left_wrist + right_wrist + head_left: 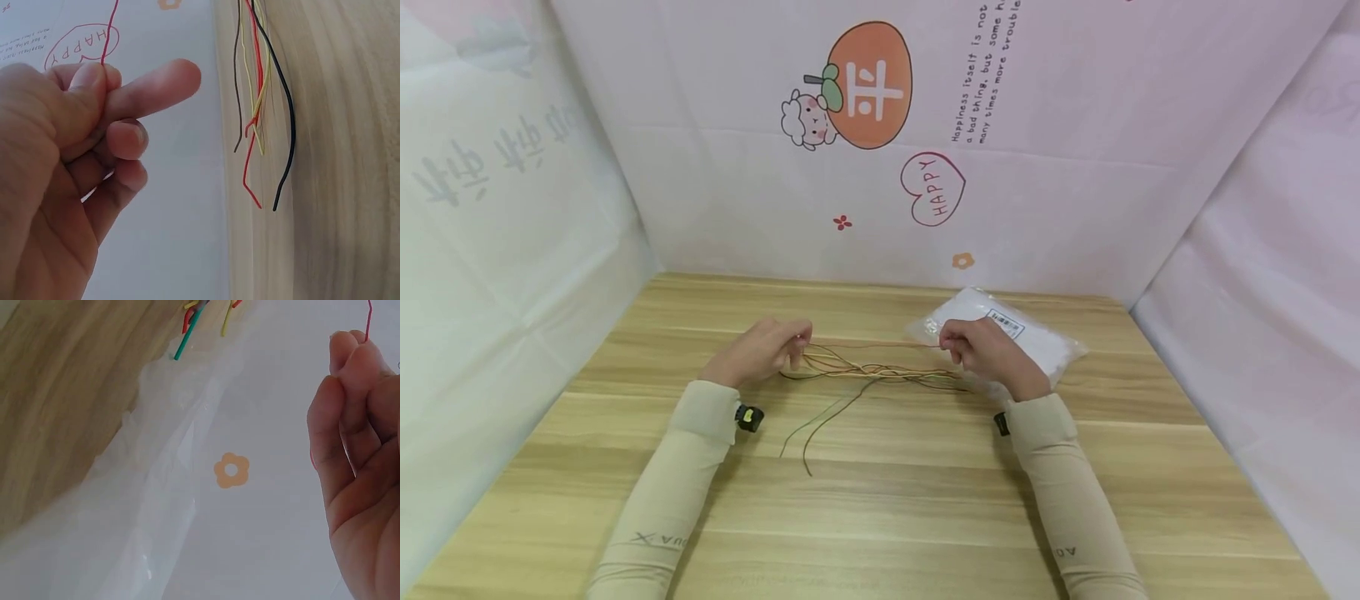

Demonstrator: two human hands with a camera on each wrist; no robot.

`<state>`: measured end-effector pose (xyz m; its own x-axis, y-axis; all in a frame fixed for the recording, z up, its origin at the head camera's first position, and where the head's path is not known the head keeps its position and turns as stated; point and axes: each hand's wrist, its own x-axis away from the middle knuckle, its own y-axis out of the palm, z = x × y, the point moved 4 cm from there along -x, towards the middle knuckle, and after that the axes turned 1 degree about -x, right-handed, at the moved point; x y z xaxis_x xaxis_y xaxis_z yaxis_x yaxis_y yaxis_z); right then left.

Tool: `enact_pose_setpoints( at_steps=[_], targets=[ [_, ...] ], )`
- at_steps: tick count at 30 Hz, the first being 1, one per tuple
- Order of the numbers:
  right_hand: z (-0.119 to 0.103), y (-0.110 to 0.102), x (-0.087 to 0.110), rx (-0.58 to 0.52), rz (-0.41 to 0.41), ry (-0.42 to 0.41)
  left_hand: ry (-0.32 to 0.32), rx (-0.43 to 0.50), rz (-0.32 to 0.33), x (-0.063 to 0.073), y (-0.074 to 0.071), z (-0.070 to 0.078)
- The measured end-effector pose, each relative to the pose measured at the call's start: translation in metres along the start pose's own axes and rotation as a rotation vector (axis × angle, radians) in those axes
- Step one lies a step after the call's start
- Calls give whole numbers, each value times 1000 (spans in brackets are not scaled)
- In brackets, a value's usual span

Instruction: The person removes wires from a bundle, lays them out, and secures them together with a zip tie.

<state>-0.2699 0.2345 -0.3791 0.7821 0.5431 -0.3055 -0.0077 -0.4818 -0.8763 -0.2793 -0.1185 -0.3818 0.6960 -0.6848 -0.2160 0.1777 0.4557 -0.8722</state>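
A thin red wire (872, 345) stretches nearly level between both hands. My left hand (767, 346) pinches one end between thumb and finger; in the left wrist view the wire (111, 31) runs up out of that pinch. The other end is in the fingertips of my right hand (988, 350), and a bit of red also shows behind these fingers in the right wrist view. Just nearer than the taut wire lies a loose bundle of coloured wires (880, 372) on the table. Red, yellow, brown and black wire (289, 112) ends fan out below the left hand.
A clear plastic bag (1045, 342) with white contents and a barcode label lies under and behind the right hand. Two wires, one dark (831, 421) and one greenish, trail toward the front of the wooden table (880, 517). Printed white cloth (737, 208) walls the back and sides.
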Motion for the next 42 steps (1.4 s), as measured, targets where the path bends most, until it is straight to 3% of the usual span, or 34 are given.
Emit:
enact_pose_setpoints(
  at_steps=[5,12,17,22,28,34,42],
  targets=[
    [-2,2,-2,28,2,-21,6,-21,-9,-1,-1,-2],
    [-4,2,-1,0,4,-41,-69,-54,-28,0,-4,-5],
    [-7,2,-2,-5,-30,-7,-112,-82,-4,2,-8,-8],
    [-11,4,-4,40,-63,49,-114,-109,-3,2,-9,-10],
    [-11,15,-4,42,-126,80,-120,-85,-84,4,-6,-9],
    [-9,20,-4,12,-148,90,-164,-22,-177,5,1,-6],
    [-7,15,-2,18,-128,112,-152,-83,-128,-3,5,7]
  ],
)
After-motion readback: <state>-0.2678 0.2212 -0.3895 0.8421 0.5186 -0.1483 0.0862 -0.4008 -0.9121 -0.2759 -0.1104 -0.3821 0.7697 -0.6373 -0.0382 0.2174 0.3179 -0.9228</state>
